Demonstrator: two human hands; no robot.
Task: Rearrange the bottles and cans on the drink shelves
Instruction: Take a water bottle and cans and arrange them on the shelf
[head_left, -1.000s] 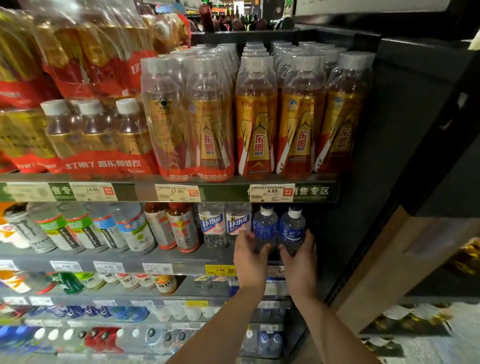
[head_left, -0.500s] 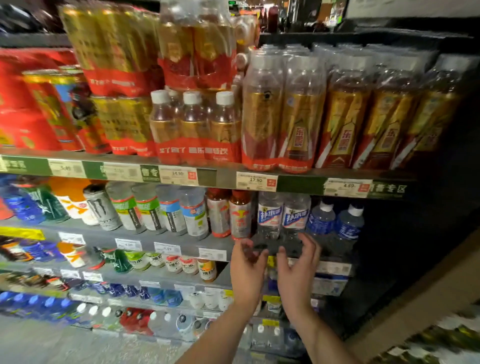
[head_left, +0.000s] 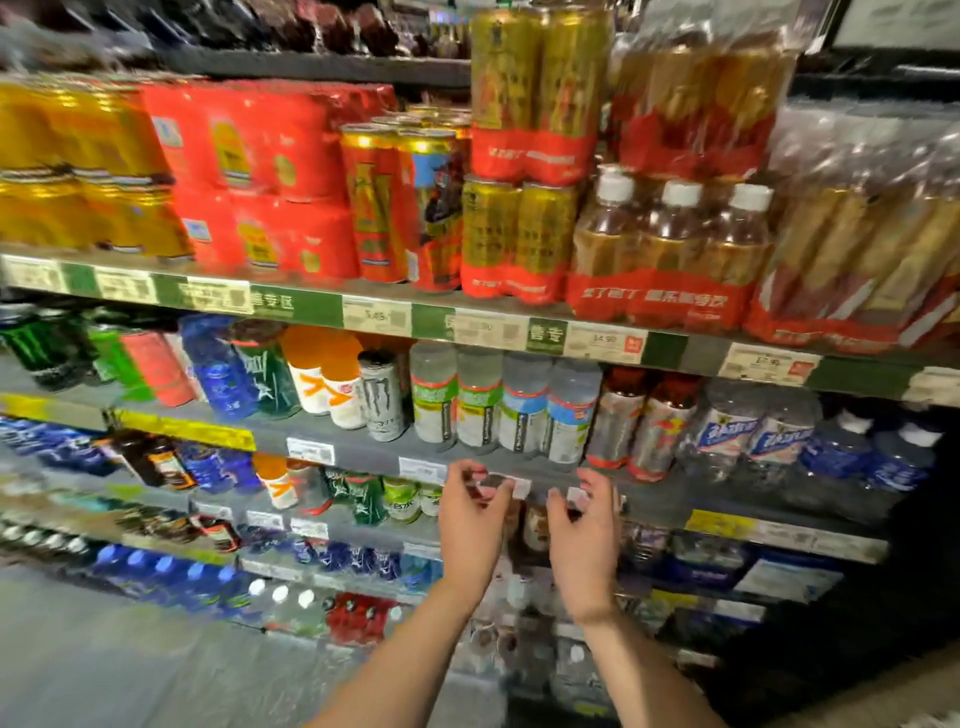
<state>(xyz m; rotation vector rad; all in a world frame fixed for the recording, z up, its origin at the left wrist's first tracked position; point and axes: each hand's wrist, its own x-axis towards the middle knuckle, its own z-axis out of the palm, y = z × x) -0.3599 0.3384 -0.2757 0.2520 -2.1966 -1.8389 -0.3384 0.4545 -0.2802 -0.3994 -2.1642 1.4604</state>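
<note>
Both my hands hang in front of the middle shelf's edge (head_left: 363, 453), holding nothing. My left hand (head_left: 471, 519) and my right hand (head_left: 584, 538) have loosely curled fingers and touch no bottle. Just above them stand clear bottles with green labels (head_left: 434, 402) and blue labels (head_left: 525, 410), then two red-capped silver bottles (head_left: 618, 423). Further right are white-and-blue labelled bottles (head_left: 727, 434) and two dark blue bottles (head_left: 837, 449). A white Monster can (head_left: 382, 396) stands left of the clear bottles. The picture is blurred by motion.
The top shelf (head_left: 311, 306) carries red and gold can packs (head_left: 260, 182) and shrink-wrapped amber bottle packs (head_left: 670, 249). Lower shelves hold small bottles and blue-capped drinks (head_left: 156, 569). A dark side panel (head_left: 924, 571) closes the shelves on the right. Grey floor lies at lower left.
My hands have left the two dark blue bottles at the right end and moved left along the shelf edge. The view has swung left, showing more cans.
</note>
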